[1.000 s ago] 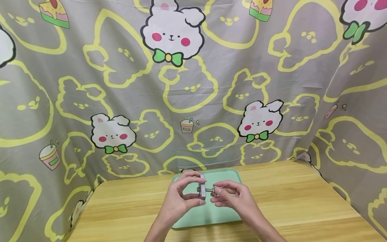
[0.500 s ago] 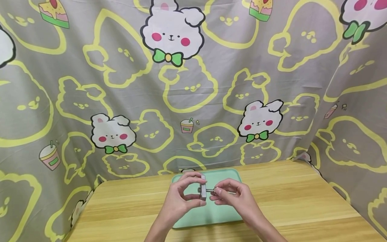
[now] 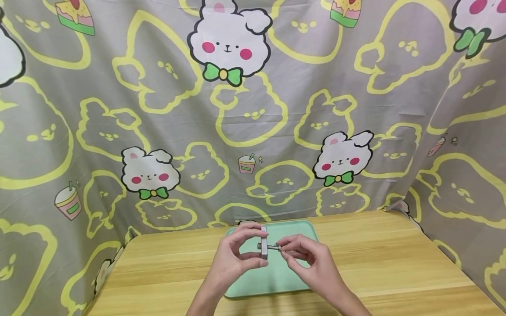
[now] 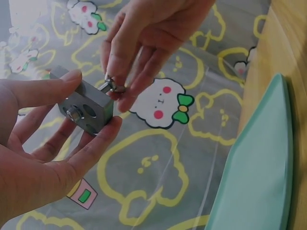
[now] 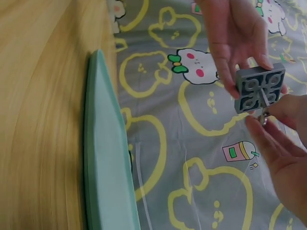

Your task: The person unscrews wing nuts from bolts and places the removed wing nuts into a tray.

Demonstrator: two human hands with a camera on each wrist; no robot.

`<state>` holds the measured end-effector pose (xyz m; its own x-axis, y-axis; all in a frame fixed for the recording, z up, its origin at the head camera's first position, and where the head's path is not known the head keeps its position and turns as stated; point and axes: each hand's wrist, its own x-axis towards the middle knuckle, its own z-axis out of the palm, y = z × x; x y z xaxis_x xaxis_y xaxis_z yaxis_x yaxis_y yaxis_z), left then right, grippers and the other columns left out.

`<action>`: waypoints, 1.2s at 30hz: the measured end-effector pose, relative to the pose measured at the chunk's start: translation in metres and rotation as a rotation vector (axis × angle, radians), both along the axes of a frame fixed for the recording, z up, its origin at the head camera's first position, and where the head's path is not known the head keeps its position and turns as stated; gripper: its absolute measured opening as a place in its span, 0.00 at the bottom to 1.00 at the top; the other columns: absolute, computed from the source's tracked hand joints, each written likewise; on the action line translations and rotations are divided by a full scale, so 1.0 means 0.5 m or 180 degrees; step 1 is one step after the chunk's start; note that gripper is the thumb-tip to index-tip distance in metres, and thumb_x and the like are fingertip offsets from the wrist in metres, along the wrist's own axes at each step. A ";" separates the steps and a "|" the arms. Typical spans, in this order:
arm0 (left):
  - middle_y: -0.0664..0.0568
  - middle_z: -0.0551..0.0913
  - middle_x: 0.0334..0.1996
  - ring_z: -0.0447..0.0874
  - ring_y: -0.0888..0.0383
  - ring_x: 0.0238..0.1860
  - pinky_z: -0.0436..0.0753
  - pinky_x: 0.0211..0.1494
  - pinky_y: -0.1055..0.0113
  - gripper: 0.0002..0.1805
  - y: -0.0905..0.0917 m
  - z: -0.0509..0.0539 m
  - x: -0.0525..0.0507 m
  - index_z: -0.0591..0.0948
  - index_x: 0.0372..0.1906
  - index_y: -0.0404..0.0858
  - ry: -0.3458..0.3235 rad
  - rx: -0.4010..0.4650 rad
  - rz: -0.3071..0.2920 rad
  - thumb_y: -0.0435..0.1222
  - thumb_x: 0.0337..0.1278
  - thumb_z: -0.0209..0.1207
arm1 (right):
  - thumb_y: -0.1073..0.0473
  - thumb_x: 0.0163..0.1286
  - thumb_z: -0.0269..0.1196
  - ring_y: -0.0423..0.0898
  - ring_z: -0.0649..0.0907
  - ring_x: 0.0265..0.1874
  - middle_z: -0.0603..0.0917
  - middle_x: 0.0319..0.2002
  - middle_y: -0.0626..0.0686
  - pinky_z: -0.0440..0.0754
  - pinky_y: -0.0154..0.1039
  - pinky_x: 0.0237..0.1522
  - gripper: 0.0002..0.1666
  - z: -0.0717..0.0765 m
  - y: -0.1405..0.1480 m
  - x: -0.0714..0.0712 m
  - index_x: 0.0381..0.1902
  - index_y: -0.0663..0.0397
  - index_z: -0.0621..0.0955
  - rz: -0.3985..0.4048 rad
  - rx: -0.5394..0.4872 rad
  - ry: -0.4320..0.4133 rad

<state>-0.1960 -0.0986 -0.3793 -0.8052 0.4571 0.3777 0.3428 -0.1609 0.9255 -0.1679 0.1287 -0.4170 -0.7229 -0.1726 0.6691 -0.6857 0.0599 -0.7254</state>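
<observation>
My left hand (image 3: 235,254) grips a small grey square block (image 4: 86,101) by its edges, above the green tray. A metal bolt (image 3: 272,247) runs through the block's centre, its head (image 4: 74,113) on the left-hand side. On the block's other face, seen in the right wrist view, are round recesses around the bolt shaft (image 5: 264,98). My right hand (image 3: 312,259) pinches a small shiny piece, apparently a wing nut (image 5: 265,118), at the shaft's end. It stands apart from the block face. Fingertips partly cover it.
Beneath both hands, a mint-green tray (image 3: 272,285) lies on the wood-grain table (image 3: 166,267). A grey curtain (image 3: 253,127) printed with cartoon rabbits hangs behind the table and along its sides.
My right thumb and fingers have shifted around the wing nut, the thumb now lower and farther from the forefinger. The left hand keeps its grip on the block. The head view has shifted slightly.
</observation>
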 end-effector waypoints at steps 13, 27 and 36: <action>0.37 0.72 0.65 0.77 0.41 0.63 0.89 0.53 0.48 0.28 -0.003 0.003 0.001 0.82 0.56 0.28 -0.0079 0.0051 0.0002 0.22 0.45 0.75 | 0.74 0.61 0.73 0.55 0.88 0.43 0.87 0.48 0.58 0.88 0.33 0.48 0.13 -0.007 -0.005 -0.024 0.41 0.55 0.87 -0.0469 0.0318 0.1700; 0.38 0.73 0.63 0.76 0.49 0.62 0.90 0.53 0.50 0.27 0.004 0.004 0.002 0.83 0.54 0.28 0.0017 -0.0061 0.0060 0.20 0.43 0.75 | 0.61 0.73 0.66 0.55 0.89 0.44 0.84 0.51 0.65 0.90 0.48 0.47 0.18 0.014 -0.001 0.003 0.55 0.68 0.81 0.0001 -0.0598 -0.1499; 0.41 0.74 0.61 0.75 0.48 0.62 0.91 0.50 0.51 0.25 0.014 -0.003 0.007 0.85 0.52 0.32 0.0170 -0.0228 0.0091 0.21 0.44 0.75 | 0.56 0.75 0.65 0.53 0.90 0.42 0.88 0.46 0.60 0.91 0.45 0.45 0.23 0.011 0.000 0.000 0.56 0.71 0.78 0.0337 -0.0861 -0.2481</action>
